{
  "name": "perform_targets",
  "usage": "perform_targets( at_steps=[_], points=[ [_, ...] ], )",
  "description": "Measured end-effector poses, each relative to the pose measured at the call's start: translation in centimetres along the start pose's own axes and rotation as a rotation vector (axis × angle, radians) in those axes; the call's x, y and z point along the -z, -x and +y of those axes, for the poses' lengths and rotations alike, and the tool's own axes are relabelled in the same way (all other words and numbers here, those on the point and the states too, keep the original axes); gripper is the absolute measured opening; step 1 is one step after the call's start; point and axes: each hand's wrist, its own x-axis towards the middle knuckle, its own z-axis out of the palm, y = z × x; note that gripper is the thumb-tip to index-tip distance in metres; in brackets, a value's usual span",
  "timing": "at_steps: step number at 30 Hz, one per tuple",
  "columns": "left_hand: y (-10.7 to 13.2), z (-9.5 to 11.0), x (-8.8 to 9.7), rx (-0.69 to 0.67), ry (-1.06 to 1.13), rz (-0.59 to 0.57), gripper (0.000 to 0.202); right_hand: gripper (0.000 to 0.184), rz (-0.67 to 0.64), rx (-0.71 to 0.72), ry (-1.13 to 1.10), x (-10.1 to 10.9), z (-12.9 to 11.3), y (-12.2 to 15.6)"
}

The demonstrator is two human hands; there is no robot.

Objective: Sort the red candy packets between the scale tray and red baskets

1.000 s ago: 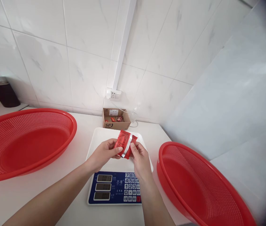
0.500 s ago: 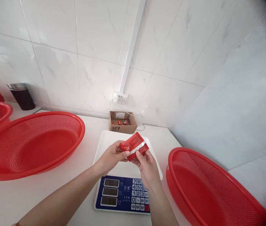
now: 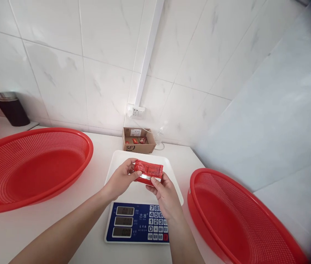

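A small red snack packet (image 3: 150,169) with dark print and a silvery white band is held level between both hands. My left hand (image 3: 122,179) pinches its left end, thumb on top. On the right end, my right hand (image 3: 164,190) grips with its thumb across the lower edge and fingers beneath. Both hands are above the white pan of a digital scale (image 3: 114,165). Its blue panel has three grey displays and a keypad, partly covered by my right forearm. The top display seems to read 0.013.
A big red basket (image 3: 86,150) stands on the left, another red basket (image 3: 196,179) on the right. Behind the scale sits a cardboard box (image 3: 141,147) with several small red packets, beside a clear plastic bottle (image 3: 159,135). A black cup (image 3: 14,110) and wall socket (image 3: 135,112) are farther back.
Both hands have turned the packet from a slant to nearly level, its right end now lower. The view has shifted slightly, moving everything left in the picture.
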Motion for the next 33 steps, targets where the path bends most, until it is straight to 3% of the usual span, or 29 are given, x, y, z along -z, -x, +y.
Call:
perform_targets(
  at_steps=[5,12,17,24,33],
  points=[
    [0.04,0.05,0.09,-0.019,-0.155,0.019,0.028,0.037,-0.044,-0.017,-0.013,-0.35,0.09,0.13],
    [0.14,0.22,0.19,0.016,-0.174,-0.052,0.029,0.034,0.019,0.029,0.024,-0.25,0.65,-0.21],
    [0.10,0.13,0.14,0.031,-0.222,-0.054,0.019,0.035,-0.058,0.030,-0.001,-0.50,0.26,-0.03],
    [0.28,0.24,-0.23,0.047,-0.224,-0.085,0.021,0.027,0.006,0.044,-0.105,-0.37,0.56,-0.35],
    [0.14,-0.10,-0.43,0.013,-0.160,-0.076,0.020,0.022,-0.044,0.043,-0.066,-0.47,0.60,-0.08]
  ],
)
